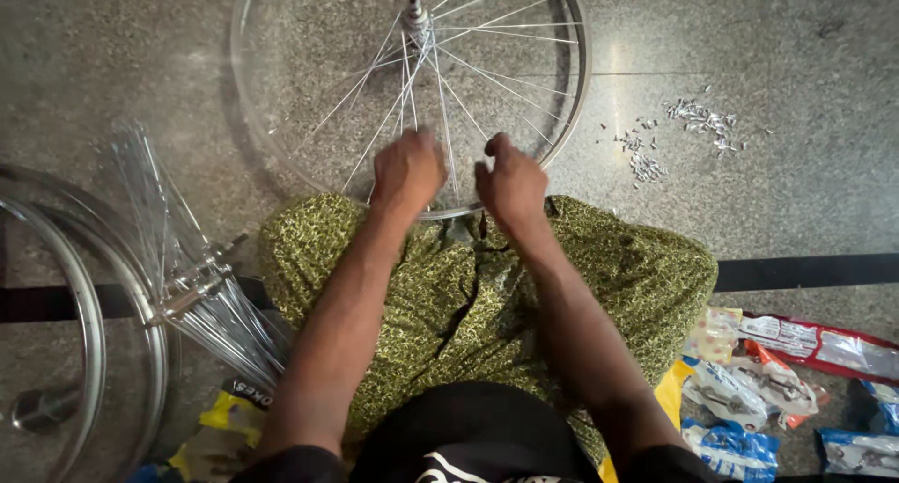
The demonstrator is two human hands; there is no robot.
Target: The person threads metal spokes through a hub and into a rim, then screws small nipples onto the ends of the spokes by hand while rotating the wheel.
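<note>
Wheel [281, 90] lies flat on the floor [796, 193], far of the lap, near rim touching the knees. Left hand [405, 171] and right hand [510, 185] rest on the near rim, fingers curled around spokes [449, 99]. Loose spoke bundle [201, 296] lies left; nipples [698, 118] are scattered far right.

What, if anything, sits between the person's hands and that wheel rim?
Nothing visible: the left hand and right hand are already at the near edge of the silver spoked bicycle wheel, among its spokes.

Green patterned trousers [487, 286], seemingly black shirt [468, 436].
</note>
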